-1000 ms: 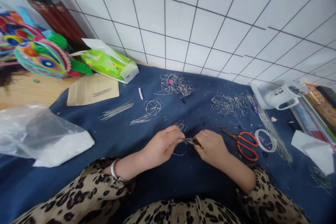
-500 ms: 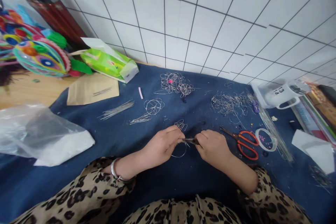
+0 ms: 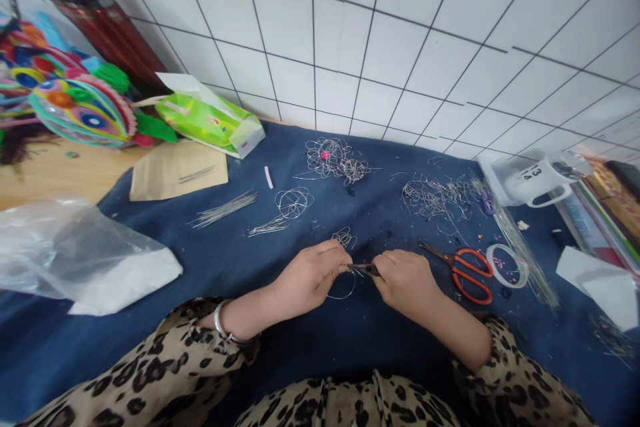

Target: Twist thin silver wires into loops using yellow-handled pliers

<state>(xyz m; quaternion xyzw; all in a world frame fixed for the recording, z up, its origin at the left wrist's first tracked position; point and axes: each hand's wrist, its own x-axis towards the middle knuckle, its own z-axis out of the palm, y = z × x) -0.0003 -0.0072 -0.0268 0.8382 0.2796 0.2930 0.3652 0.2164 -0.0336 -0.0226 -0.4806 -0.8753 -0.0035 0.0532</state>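
Note:
My left hand (image 3: 315, 275) pinches a thin silver wire (image 3: 342, 297), part of which curves in a loop below the fingers. My right hand (image 3: 406, 280) is closed around a pair of dark pliers (image 3: 367, 269), whose tips reach the wire beside my left fingertips. The handles are hidden in my right palm. Just behind my left hand lies a small coil of wire (image 3: 345, 237). To the right of my right hand rest scissors with orange handles (image 3: 473, 273).
Farther back are a wire flower shape (image 3: 294, 203), wire bundles (image 3: 225, 209) and tangled wire heaps (image 3: 435, 197). A round dish of pink beads (image 3: 507, 265) and a white mug (image 3: 543, 181) stand right. At left lie a plastic bag (image 3: 85, 253) and a green tissue pack (image 3: 210, 121).
Both hands stay almost where they were, with the pliers still against the wire. The view has shifted very slightly.

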